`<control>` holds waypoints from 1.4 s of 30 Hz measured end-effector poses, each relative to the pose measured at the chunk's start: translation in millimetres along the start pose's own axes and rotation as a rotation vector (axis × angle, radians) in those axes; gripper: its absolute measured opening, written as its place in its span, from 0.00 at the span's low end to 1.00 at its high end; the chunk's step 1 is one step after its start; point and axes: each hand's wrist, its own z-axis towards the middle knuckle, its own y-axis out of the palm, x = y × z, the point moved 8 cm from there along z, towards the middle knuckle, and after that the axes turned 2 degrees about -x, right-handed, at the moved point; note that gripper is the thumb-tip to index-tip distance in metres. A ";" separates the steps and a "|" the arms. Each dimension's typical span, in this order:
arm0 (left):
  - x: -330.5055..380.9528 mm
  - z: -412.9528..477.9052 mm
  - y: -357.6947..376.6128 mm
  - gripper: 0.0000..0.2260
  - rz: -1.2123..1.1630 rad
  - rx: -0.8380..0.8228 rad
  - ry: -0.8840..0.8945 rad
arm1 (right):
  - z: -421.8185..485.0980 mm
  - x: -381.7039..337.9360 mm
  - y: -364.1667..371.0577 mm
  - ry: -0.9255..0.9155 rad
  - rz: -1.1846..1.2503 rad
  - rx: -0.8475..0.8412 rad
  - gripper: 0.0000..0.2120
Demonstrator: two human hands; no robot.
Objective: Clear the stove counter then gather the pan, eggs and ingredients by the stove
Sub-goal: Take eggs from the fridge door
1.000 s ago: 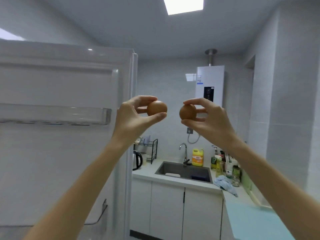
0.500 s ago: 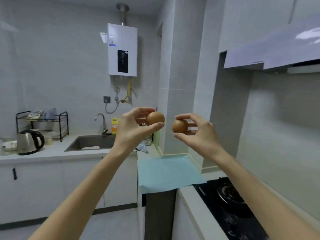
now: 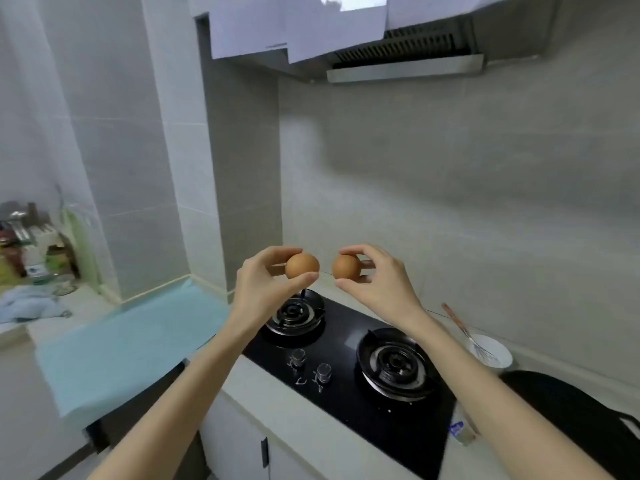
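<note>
- My left grip (image 3: 258, 285) pinches the left egg (image 3: 302, 266) between thumb and fingertips, thumb below and fingers curled over the top.
- My right grip (image 3: 377, 282) pinches the right egg (image 3: 345, 267) the same way.
- Both eggs are brown and held up in the air side by side, near each other but not touching, in front of the tiled wall.
- Below them lies the black stove (image 3: 341, 327), set into the pale surface (image 3: 277, 403).
- The left burner (image 3: 298, 311) shows under my left wrist; the right burner (image 3: 394, 363) sits beside my right forearm.
- Two knobs (image 3: 298, 356) stand at the stove's front edge between the burners.
- A white bowl (image 3: 491, 348) with a whisk (image 3: 465, 336) leaning in it stands on the surface right of the stove, by the wall.
- A black pan (image 3: 571, 410) lies nearer me, just beside the bowl.
- A blue mat (image 3: 131, 341) covers the surface left of the stove.
- Blurred bottles (image 3: 31, 251) and a pale cloth (image 3: 24, 306) sit at the far left.
- The hood (image 3: 405, 64) hangs above.
</note>
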 end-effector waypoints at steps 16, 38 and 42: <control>-34.9 -55.1 273.0 0.19 -0.153 -0.620 -0.038 | -165.0 156.6 -142.3 0.551 -0.211 0.286 0.19; -175.2 -168.7 523.8 0.13 0.052 -0.954 -0.177 | -291.5 422.8 -156.3 0.848 -0.343 -0.075 0.20; -184.0 -171.9 535.4 0.12 0.091 -0.929 -0.153 | -289.5 444.7 -147.3 0.811 -0.389 -0.157 0.20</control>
